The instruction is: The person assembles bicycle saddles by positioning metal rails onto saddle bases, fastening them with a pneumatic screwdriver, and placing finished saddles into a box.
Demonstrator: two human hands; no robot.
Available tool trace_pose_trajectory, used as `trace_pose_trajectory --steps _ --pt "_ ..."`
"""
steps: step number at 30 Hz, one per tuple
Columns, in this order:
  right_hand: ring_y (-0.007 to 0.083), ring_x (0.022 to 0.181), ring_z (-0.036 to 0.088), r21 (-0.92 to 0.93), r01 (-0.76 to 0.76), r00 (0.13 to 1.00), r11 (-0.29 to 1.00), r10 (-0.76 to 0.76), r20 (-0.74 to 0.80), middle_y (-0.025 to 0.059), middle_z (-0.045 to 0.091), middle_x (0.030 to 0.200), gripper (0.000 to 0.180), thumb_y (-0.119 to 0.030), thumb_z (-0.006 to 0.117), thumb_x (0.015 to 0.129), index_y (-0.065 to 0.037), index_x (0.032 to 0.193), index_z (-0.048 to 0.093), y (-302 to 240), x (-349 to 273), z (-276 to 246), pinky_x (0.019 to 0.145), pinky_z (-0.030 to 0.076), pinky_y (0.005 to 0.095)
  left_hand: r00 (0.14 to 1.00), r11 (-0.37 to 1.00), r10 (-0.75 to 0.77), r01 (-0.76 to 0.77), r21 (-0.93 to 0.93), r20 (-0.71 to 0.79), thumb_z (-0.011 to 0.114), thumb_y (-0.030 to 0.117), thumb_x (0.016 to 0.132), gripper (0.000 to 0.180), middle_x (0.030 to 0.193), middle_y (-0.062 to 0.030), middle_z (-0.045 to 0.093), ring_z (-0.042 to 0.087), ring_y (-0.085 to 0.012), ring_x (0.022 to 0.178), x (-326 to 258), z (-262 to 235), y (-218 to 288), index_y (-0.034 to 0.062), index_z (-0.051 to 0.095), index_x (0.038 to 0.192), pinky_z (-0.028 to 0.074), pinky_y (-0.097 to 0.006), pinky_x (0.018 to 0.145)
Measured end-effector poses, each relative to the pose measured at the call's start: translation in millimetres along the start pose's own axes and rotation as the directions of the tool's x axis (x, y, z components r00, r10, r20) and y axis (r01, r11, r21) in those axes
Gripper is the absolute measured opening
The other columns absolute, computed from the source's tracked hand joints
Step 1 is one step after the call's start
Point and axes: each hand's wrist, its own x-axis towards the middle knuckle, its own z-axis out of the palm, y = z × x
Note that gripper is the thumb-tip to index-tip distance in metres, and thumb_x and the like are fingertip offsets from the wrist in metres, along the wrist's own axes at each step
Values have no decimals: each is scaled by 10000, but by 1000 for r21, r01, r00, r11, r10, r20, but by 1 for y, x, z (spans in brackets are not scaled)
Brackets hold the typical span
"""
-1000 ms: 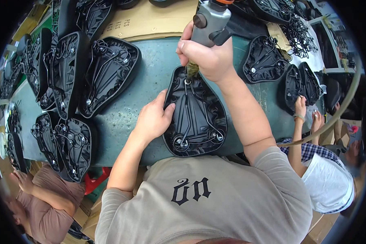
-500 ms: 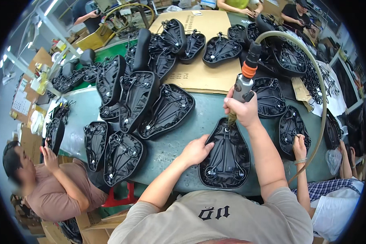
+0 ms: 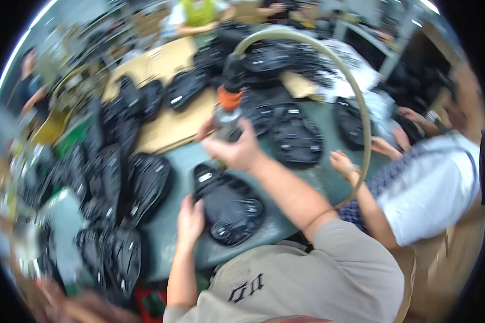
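Observation:
A black bicycle saddle (image 3: 229, 207) lies underside up on the green table in front of me, its narrow end pointing away. My left hand (image 3: 190, 222) grips its left edge. In my right hand (image 3: 236, 148) is a grey air screwdriver (image 3: 226, 118) with an orange ring, held upright with fingers wrapped round its body. Its lower end is at the saddle's narrow end; blur hides whether the tip touches a screw. A beige air hose (image 3: 355, 89) arcs from the tool's top over to the right.
Several more black saddles (image 3: 150, 185) crowd the table on the left. Another saddle (image 3: 296, 139) lies beyond my right forearm. Brown cardboard (image 3: 170, 126) covers the table's far part. To the right, a co-worker's hand (image 3: 344, 163) is near the table edge, within the hose's loop.
The view has swung to the right and blurred, so everything sits further left. My hands still hold the saddle and the screwdriver. The co-worker's hand at right has come off a saddle.

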Motion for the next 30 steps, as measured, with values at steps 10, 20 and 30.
trace_pose_trajectory --steps 10,20,30 --pt "181 665 643 -210 110 990 971 -127 -67 137 639 885 234 7 613 911 0 1131 533 -80 -77 -46 598 549 323 670 594 735 -709 379 101 765 52 767 718 1509 -220 473 396 -452 1440 18 -8 73 34 510 1438 334 -514 1193" --pt "184 654 623 59 145 989 988 -143 -30 155 618 928 249 40 578 915 -2 1151 511 -24 -64 -56 627 537 360 687 675 689 -724 141 231 663 -13 757 283 1095 -169 695 653 -361 1101 60 16 40 21 662 1038 531 -445 947" --pt "194 626 537 63 -59 998 996 59 1 68 478 851 233 -66 662 946 -99 999 438 12 -66 -61 540 461 336 764 738 590 -642 209 261 672 28 732 334 1034 -165 678 643 -382 1056 62 6 49 44 671 1066 546 -478 892"
